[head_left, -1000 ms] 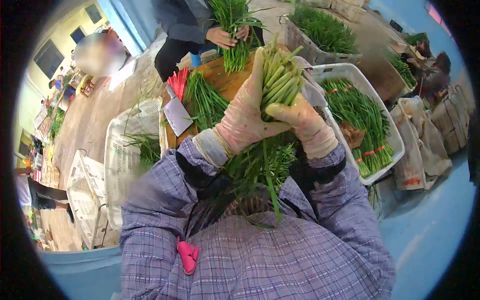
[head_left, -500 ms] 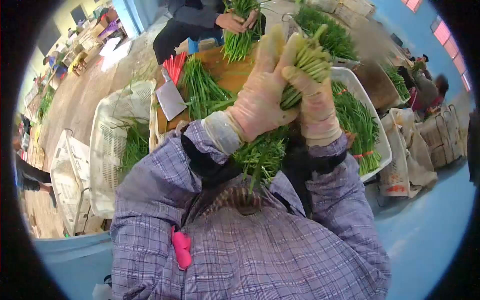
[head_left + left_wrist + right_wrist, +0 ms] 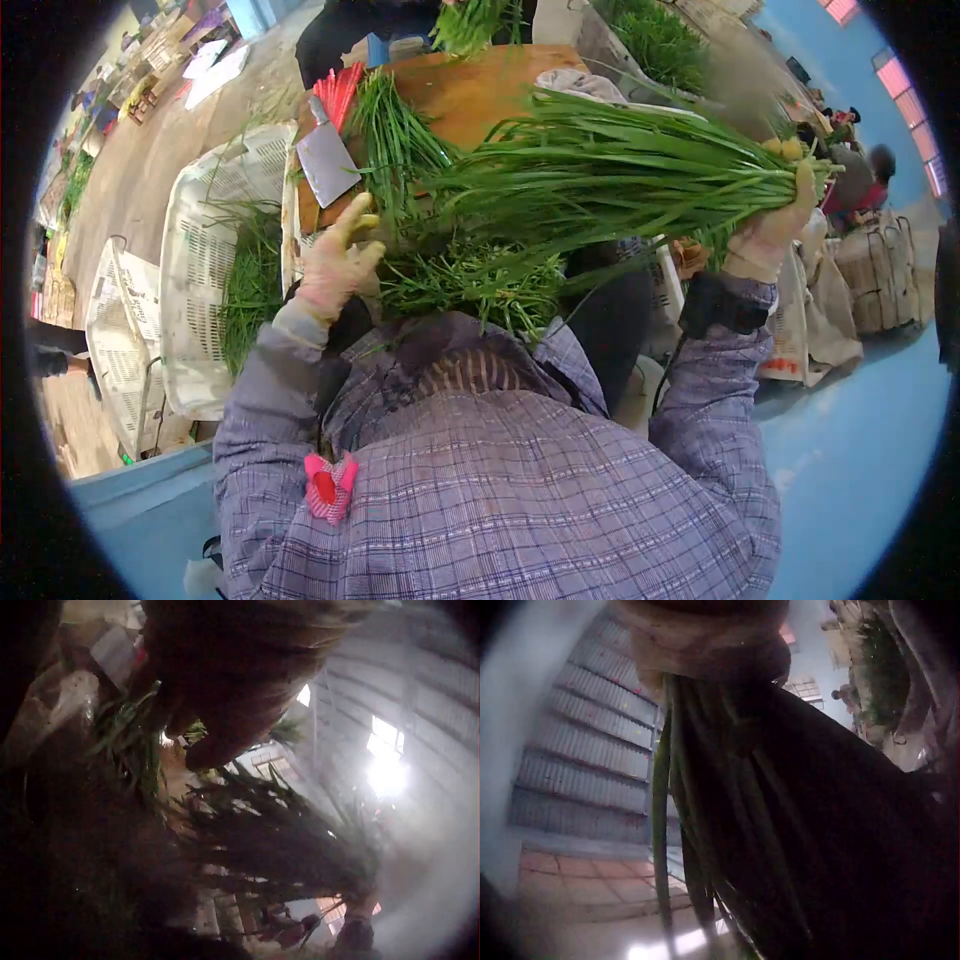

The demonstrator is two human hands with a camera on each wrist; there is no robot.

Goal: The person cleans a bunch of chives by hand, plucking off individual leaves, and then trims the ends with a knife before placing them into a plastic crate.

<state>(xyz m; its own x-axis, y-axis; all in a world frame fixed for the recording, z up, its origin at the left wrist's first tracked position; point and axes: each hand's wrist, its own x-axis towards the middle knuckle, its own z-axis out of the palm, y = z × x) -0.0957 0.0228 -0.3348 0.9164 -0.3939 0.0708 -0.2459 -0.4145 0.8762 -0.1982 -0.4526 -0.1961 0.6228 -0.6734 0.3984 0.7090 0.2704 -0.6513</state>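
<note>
A large bunch of long green leafy stalks point(image 3: 620, 180) lies sideways in the air, its pale cut ends at the right. The gloved right hand point(image 3: 775, 225) grips it near those ends; in the right wrist view the hand point(image 3: 712, 641) is closed round the stalks point(image 3: 697, 772), which hang dark below it. At the left, the gloved left hand point(image 3: 338, 262) is held up with fingers spread and slightly bent, holding nothing, below a cleaver point(image 3: 327, 165). The left wrist view shows the left hand point(image 3: 240, 667) dark and close, with the bunch point(image 3: 285, 832) beyond.
Loose greens point(image 3: 480, 285) lie in front of the torso. Behind them stands a wooden board point(image 3: 480, 90) with more greens point(image 3: 390, 130) and red strips point(image 3: 339, 94). A white crate point(image 3: 190, 290) is at the left. Another person sits across the board, holding greens point(image 3: 475, 25).
Both hands were together round the upright stalk ends. Now the left hand has let go and moved left and down, while the right hand has swung the bunch sideways to the right.
</note>
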